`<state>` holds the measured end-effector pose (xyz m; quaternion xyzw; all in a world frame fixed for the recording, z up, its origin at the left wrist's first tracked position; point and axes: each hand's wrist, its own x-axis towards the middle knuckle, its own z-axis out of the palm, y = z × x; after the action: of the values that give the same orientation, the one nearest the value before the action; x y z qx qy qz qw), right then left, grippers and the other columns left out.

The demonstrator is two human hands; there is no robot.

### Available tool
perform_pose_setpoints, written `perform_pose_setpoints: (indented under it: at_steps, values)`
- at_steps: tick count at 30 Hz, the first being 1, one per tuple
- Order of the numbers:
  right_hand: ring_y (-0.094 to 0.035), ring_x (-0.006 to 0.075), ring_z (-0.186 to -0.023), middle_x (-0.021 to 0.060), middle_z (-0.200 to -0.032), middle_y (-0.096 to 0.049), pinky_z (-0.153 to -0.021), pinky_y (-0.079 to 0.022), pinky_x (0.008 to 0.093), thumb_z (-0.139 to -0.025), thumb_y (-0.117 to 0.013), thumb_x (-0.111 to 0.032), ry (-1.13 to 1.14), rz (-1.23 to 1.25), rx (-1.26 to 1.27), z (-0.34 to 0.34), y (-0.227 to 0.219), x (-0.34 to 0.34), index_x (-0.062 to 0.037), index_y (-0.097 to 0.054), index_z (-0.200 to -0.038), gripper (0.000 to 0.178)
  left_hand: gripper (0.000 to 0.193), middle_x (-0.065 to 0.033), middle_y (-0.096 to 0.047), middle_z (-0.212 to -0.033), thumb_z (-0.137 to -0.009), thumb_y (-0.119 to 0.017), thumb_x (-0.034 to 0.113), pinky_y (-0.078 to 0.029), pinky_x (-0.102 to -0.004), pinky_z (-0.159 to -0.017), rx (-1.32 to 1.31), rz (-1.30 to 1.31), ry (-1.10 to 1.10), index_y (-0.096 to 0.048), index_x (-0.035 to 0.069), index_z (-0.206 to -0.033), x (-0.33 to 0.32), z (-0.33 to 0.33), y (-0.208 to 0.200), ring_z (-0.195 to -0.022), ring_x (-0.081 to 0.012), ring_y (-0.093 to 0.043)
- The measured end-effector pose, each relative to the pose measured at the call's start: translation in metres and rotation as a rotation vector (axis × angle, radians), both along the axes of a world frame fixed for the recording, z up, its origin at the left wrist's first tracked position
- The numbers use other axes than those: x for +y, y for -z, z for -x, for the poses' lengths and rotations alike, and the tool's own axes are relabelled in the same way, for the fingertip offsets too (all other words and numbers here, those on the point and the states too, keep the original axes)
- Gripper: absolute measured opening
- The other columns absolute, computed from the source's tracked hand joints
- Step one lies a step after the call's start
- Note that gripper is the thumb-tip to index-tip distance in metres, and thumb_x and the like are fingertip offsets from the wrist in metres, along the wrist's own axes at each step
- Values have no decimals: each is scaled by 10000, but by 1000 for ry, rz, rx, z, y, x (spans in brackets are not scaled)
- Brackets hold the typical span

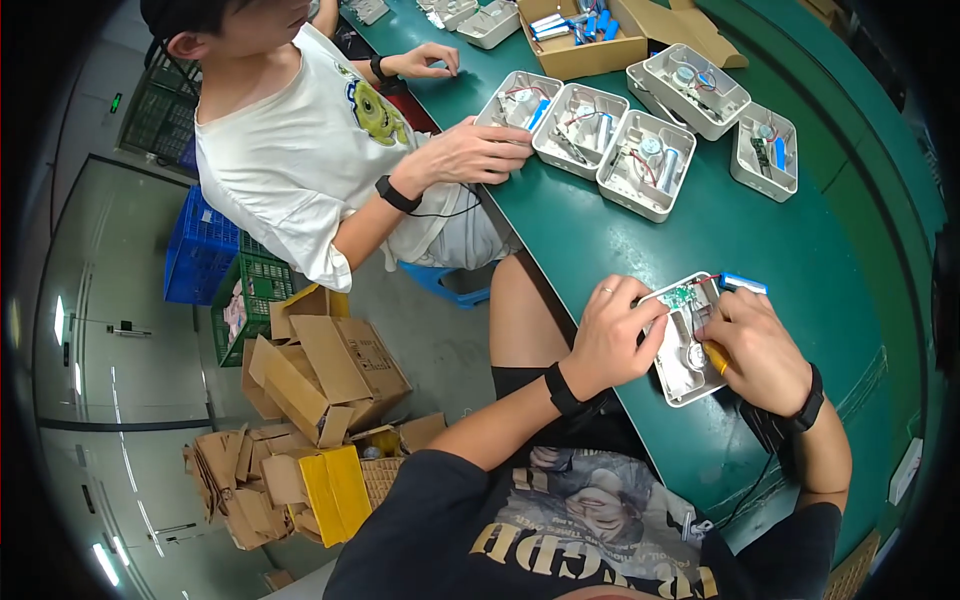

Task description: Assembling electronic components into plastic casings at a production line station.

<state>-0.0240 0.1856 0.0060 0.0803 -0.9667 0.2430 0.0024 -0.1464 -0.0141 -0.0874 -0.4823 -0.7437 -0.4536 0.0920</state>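
Note:
An open white plastic casing [683, 375] lies on the green table [650, 250] near its front edge, with a small green circuit board [680, 297], thin wires and a blue battery [742, 284] at its far end. My left hand [612, 335] grips the casing's left side. My right hand [758, 350] rests over its right side and holds a tool with a yellow handle [719, 361], whose tip is hidden by the fingers.
Several more open white casings [640, 150] sit in a row farther along the table. A person in a white shirt [300, 130] sits at left with a hand [480, 152] on one casing. A cardboard box [580, 35] with blue parts stands behind. Crates and cardboard scraps [300, 420] lie on the floor.

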Motion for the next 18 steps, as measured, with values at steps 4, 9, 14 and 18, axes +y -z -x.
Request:
perform_pose_setpoints:
  at_steps: [4,9,14,18]
  values:
    - [-583,314,-983,105,-979,-659,-918,-440,415,-819,-747,-28,-21,48,-11,4,1,3,-16,-782,-989,174,63,-114,-624,-961,-886,-730,76,-488,-444,-869,-10,11,10,-716,45,-938,0,4,-4,-924,-335,-599]
    - [-587,311,-990,89,-996,-686,-912,-443,415,-825,-752,-34,-52,-33,-27,5,-12,-5,-13,-783,-1011,190,79,-124,-647,-983,-888,-730,68,-484,-427,-874,-43,13,0,-749,46,-961,-2,4,-8,-941,-332,-617]
    - [-595,313,-990,83,-974,-684,-889,-452,414,-829,-754,-43,-60,27,-57,2,-7,-3,-13,-785,-1024,200,72,-124,-645,-978,-889,-731,70,-484,-429,-869,-48,36,-11,-749,45,-954,-5,4,-10,-941,-333,-619]
    - [-607,317,-995,103,-999,-686,-873,-473,427,-826,-759,-50,-107,-24,11,0,-8,-3,-9,-781,-1055,234,68,-124,-645,-974,-890,-728,68,-484,-433,-866,-37,34,-3,-749,43,-950,-2,3,-8,-936,-334,-620]
